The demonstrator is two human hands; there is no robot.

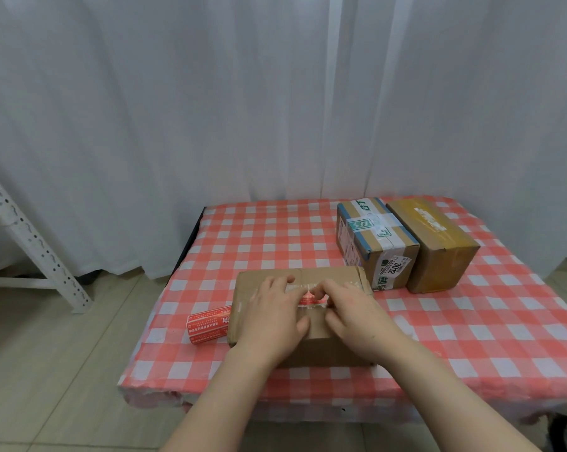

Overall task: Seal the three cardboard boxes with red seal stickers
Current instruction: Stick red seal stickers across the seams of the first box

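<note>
A flat brown cardboard box (328, 345) lies near the table's front edge. A red seal sticker (311, 301) lies across the seam on its top. My left hand (269, 316) lies flat on the box top, fingers straight and pressing beside the sticker. My right hand (350, 313) rests on the box from the right, its fingertips pressing the sticker's right end. A roll of red seal stickers (208, 324) lies on the cloth against the box's left side. Two more boxes stand at the back right: one with blue-edged tape and labels (378, 243), one plain brown (438, 246).
The table (259, 236) wears a red and white checked cloth. White curtains hang behind it. A white perforated metal rack leg (31, 243) stands on the tiled floor to the left.
</note>
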